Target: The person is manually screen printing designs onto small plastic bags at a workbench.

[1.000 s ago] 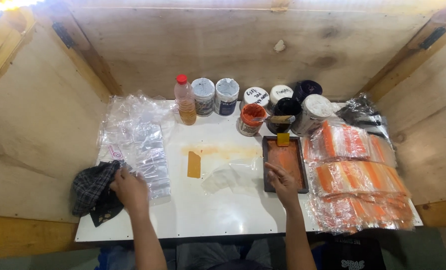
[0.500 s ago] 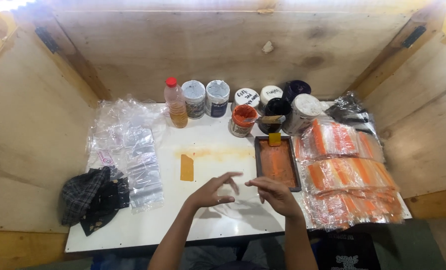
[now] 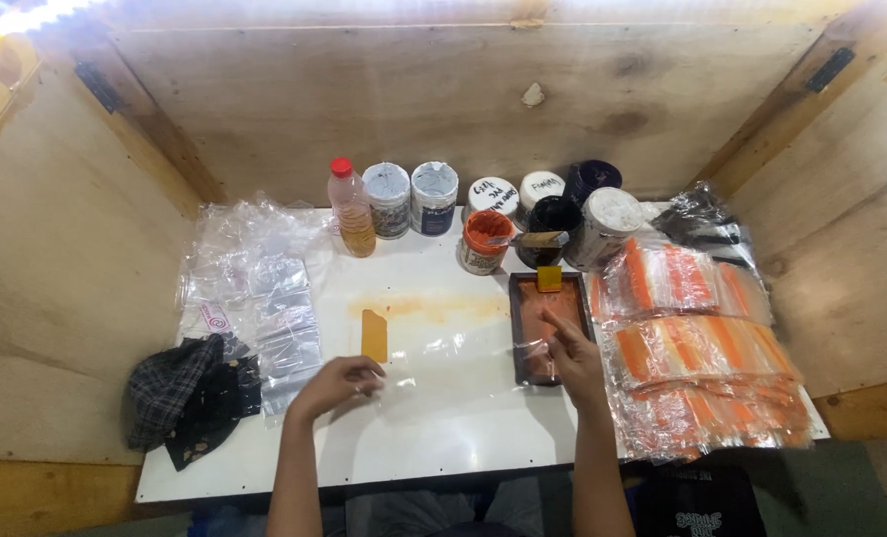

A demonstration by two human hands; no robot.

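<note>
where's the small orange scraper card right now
In the head view, the orange scraper card lies flat on the white table, left of centre, just above the left hand and beside the clear bags.
</note>
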